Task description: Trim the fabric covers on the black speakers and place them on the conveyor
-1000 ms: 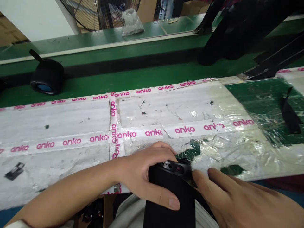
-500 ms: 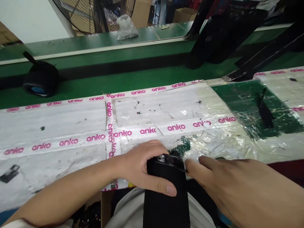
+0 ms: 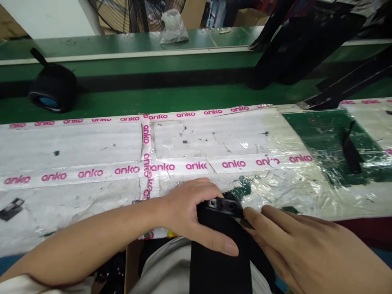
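A tall black fabric-covered cylinder (image 3: 219, 257) stands in my lap, its black plastic top with holes (image 3: 225, 205) at the table's near edge. My left hand (image 3: 191, 216) wraps around the upper part of it, thumb across the front. My right hand (image 3: 294, 245) has its fingertips against the right rim of the top, where a thin dark strip (image 3: 241, 221) shows under the index finger.
The table (image 3: 76, 151) is covered in white foam sheet taped with pink "anko" tape and wrinkled clear film. A round black speaker (image 3: 52, 90) lies on the green conveyor behind. Black stands (image 3: 306, 41) rise at back right; a black strip (image 3: 350, 149) lies on green mat.
The view shifted slightly. My right hand's fingertips slid a little along the rim of the cylinder's top; my left hand keeps its hold.
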The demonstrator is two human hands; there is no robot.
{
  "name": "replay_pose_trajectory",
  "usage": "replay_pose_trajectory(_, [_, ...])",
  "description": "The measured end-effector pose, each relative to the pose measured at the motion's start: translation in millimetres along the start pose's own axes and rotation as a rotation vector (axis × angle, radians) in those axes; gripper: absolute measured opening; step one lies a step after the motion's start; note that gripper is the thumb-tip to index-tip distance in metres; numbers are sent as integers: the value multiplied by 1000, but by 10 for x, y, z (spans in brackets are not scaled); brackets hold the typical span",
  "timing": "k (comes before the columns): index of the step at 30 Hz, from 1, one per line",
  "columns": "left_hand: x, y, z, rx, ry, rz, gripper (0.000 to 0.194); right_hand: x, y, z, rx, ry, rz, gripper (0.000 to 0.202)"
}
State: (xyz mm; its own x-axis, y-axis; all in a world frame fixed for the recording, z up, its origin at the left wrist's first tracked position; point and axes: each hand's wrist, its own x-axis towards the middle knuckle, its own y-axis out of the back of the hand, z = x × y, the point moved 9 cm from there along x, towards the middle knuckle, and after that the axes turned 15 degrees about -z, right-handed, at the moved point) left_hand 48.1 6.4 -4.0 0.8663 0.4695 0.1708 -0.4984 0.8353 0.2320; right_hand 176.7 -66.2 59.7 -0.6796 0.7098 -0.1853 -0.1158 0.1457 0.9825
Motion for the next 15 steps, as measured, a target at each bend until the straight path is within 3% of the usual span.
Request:
replay_pose_trajectory(9, [25, -33, -73, -23, 79, -59, 73, -18, 22, 44, -2, -8, -70, 46])
replay_pose_trajectory(15, [88, -33, 118, -19, 40, -105, 62, -51, -135, 62, 60, -29, -53, 45])
